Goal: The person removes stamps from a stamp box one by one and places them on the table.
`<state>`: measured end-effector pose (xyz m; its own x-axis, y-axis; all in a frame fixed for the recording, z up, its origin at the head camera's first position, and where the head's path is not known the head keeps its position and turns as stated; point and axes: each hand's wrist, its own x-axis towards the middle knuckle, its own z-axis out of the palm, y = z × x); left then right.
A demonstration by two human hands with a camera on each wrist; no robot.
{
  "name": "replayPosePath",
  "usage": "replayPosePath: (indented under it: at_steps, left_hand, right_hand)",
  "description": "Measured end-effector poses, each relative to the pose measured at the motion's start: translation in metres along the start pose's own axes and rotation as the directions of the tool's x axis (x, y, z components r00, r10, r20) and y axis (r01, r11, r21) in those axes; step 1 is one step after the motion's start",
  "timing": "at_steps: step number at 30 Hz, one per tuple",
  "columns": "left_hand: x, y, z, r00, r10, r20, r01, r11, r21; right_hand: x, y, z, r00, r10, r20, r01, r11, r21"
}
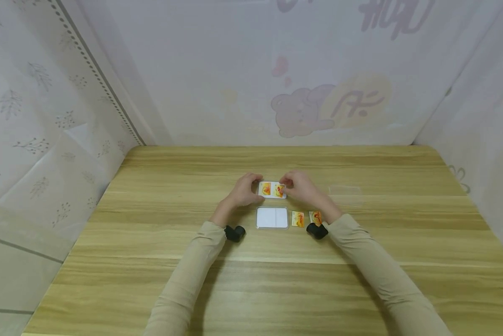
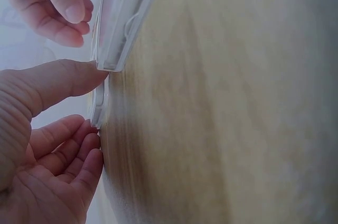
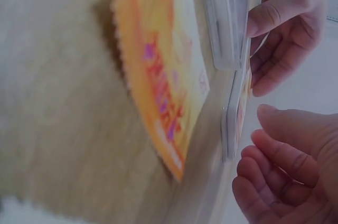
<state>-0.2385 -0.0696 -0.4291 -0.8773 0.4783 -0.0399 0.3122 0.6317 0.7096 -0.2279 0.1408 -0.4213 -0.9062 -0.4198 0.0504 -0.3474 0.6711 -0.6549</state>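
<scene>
Two orange-and-yellow postage stamps (image 1: pixel 266 189) lie side by side on the white insert of a small clear plastic case (image 1: pixel 272 197). My left hand (image 1: pixel 246 190) grips that case's left end between thumb and fingers. Over its right end is my right hand (image 1: pixel 298 186), fingers loosely bent beside the right stamp; the right wrist view shows thumb and forefinger apart, with nothing visible between them. Nearer me lies a second case (image 1: pixel 272 218) with a bare white insert. To its right are two loose stamps, one (image 1: pixel 298 219) with perforated edges and another (image 1: pixel 315 217) by my right wrist.
A transparent plastic cover (image 1: pixel 345 195) lies flat on the wooden table (image 1: pixel 251 289), right of my right hand. Black wrist cameras (image 1: pixel 235 234) hang under both forearms. Pale printed cloth (image 1: pixel 201 74) hangs behind the table's far edge and along both sides.
</scene>
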Motion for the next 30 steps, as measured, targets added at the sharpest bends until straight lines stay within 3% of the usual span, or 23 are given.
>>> replayPosePath:
  at_steps: [18,30]
  left_hand:
    - [0.0,-0.001,0.001,1.0,0.005,-0.005,-0.005,1.0,0.007]
    - [0.001,-0.001,0.001,1.0,-0.008,-0.003,0.008,1.0,-0.012]
  right_hand:
    - [0.007,-0.003,0.006,0.998,0.068,-0.009,-0.068,0.997,-0.048]
    - [0.011,-0.006,0.006,0.998,0.045,-0.038,-0.046,0.998,-0.032]
